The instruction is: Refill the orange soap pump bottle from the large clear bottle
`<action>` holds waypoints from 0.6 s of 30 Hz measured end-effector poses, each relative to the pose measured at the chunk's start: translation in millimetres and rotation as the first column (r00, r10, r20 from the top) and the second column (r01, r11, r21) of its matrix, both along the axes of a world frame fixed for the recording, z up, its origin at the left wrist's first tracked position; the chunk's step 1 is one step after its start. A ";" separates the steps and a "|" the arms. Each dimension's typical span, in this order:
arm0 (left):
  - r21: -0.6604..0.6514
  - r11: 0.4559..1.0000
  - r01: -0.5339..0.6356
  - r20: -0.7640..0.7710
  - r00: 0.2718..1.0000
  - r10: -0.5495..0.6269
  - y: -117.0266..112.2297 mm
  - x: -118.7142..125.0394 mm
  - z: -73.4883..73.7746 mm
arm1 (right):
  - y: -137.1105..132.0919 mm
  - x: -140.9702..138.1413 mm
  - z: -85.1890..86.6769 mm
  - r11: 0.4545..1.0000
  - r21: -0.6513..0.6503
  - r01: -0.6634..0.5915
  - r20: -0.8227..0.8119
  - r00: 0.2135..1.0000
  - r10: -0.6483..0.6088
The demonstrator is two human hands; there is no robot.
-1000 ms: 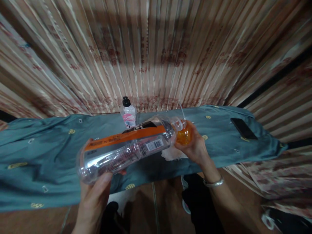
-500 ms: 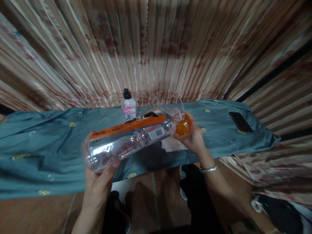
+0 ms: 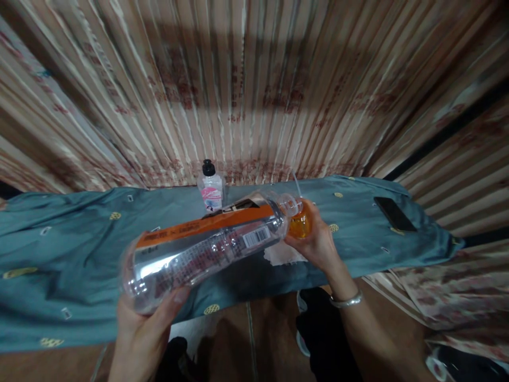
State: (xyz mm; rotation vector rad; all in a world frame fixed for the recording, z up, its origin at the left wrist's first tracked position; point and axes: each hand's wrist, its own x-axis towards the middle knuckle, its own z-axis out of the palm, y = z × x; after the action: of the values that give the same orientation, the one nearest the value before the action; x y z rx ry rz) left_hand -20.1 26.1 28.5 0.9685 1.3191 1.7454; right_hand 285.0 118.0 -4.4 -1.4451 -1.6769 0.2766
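My left hand [image 3: 145, 323] is closed round the base of a large clear plastic bottle [image 3: 222, 260] with an orange band and a barcode on its label. The bottle lies nearly level, its uncapped neck pointing right and a little upward in the view. My right hand [image 3: 318, 236], with a silver bangle at the wrist, grips a small clear container of orange liquid [image 3: 299, 225]. The bottle's mouth overlaps the container's top; whether they touch I cannot tell. A thin pale stick [image 3: 296, 183] rises behind the container. No stream of liquid can be made out.
A black-capped clear bottle with a pink label [image 3: 211, 193] stands at the back of the teal cloth [image 3: 87, 249]. White tissue [image 3: 284, 254] lies below my right hand. A dark phone [image 3: 394, 214] rests at the right. Pleated curtains [image 3: 254, 95] hang behind.
The large bottle's base has moved left and down with my left hand, so it slants slightly more. The whole scene sits lower in view. Both hands keep their hold.
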 end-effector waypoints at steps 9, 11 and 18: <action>0.037 0.999 0.002 0.046 0.999 -0.004 1.0 2.9 12.1 | -0.4 0.6 -0.8 1.000 -0.024 -0.017 0.015 1.000 0.017; 0.056 0.998 0.003 0.068 0.998 -0.006 1.9 4.6 13.6 | -0.5 0.7 -1.4 1.000 -0.024 -0.012 0.018 1.000 0.012; 0.110 0.993 0.032 0.097 0.994 -0.043 4.8 2.3 9.9 | -1.6 1.7 -1.4 0.999 -0.025 -0.021 0.018 1.000 0.022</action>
State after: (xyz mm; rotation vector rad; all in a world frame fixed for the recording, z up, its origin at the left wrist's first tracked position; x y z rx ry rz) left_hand -17.7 30.9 38.4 0.9470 1.1463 1.8279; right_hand 286.7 116.3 -5.7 -1.4522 -1.7099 0.2980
